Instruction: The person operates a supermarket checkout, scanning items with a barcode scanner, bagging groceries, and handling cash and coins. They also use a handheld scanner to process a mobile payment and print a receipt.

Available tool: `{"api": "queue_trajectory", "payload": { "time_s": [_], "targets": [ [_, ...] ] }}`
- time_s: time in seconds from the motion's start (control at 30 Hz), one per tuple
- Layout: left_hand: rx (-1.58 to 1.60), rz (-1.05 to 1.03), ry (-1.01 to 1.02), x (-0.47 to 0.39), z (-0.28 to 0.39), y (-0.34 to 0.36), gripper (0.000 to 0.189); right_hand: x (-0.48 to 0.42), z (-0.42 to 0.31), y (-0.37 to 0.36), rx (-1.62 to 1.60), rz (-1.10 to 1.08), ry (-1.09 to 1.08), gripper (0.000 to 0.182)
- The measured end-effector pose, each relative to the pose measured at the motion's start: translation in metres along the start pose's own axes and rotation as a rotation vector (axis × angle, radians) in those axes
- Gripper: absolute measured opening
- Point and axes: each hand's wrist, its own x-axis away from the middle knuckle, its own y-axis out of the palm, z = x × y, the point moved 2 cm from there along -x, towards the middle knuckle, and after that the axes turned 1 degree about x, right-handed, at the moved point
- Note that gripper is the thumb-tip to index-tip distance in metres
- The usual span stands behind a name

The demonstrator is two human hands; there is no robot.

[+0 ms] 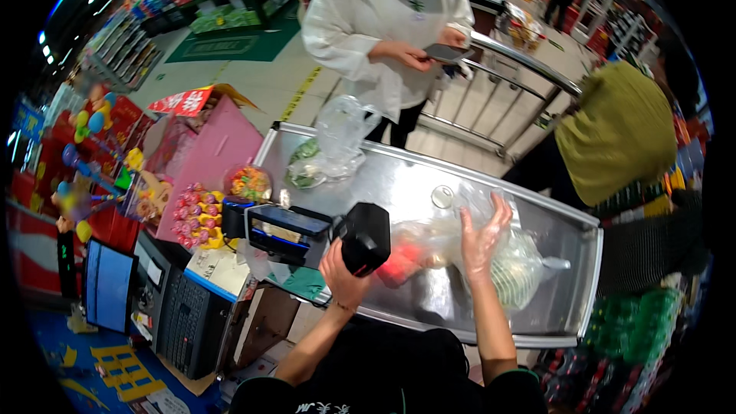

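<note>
My left hand (pixel 344 273) grips a black handheld barcode scanner (pixel 365 238) above the near side of the metal checkout counter (pixel 397 187). Over the right half of the counter, my right hand (pixel 483 238) is raised with thumb and fingers apart and nothing in its grasp. Below and beside it lies a clear plastic bag of pale green produce (pixel 514 279) with a knotted end. Between my hands is another clear bag with red contents (pixel 401 259), partly blurred. Farther left, a thin plastic bag with green vegetables (pixel 305 164) rests near the counter's far edge.
Left of the counter are a payment device (pixel 284 230), lollipops on a yellow stand (pixel 198 215), a candy jar (pixel 248 183), a keyboard (pixel 187 310) and a monitor (pixel 109 286). A person in white (pixel 391 29) holds a phone across the counter, beside a metal railing (pixel 517 60).
</note>
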Motion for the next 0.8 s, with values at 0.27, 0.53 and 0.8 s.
{"api": "queue_trajectory", "payload": {
  "time_s": [0.27,0.53,0.8],
  "targets": [
    [0.099,-0.123,-0.296,0.024,0.002,-0.072,0.088,0.010,-0.112,0.243,-0.545,-0.786,-0.055,0.079],
    [0.187,-0.142,-0.362,0.029,-0.002,-0.084,0.094,0.010,-0.138,0.333,-0.198,-0.394,0.130,0.043],
    [0.318,-0.254,-0.317,0.008,-0.009,-0.070,0.092,-0.049,-0.077,0.207,-0.701,-0.542,0.002,0.021]
  ]
}}
